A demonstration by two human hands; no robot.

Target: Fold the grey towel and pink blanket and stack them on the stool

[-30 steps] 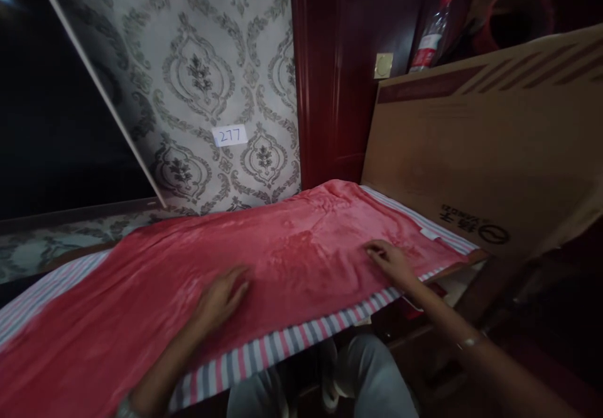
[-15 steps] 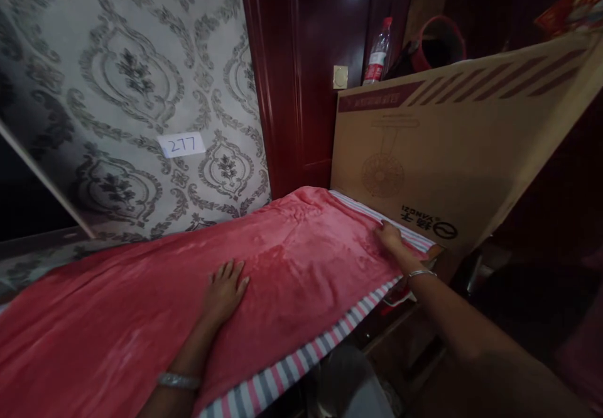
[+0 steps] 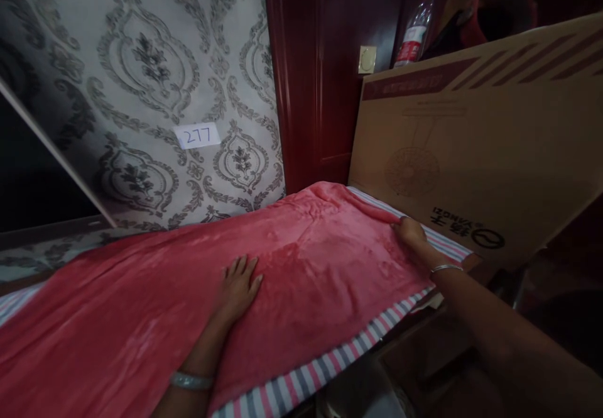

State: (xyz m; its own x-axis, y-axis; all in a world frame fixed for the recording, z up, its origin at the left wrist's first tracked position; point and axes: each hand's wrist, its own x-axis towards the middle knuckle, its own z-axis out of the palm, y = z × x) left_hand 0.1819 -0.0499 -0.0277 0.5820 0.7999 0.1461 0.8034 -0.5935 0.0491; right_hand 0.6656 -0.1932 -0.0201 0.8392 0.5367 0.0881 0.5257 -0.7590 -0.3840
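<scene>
The left hand lay flat and open on the pink fleece blanket spread over the striped bench cover. The right hand pinched its far right edge beside the tall cardboard box; a hard tug might have rucked the smoothed fleece or nudged the box.

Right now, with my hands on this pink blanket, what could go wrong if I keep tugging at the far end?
1. The right hand grips the pink blanket edge right beside the leaning cardboard box; a hard pull or bump might tip the box.
2. The water bottle stands just behind the box's top edge and could get knocked over.
3. The left hand lies flat on the blanket, so pulling against it may bunch the fabric or drag the striped sheet off the front edge.
</scene>
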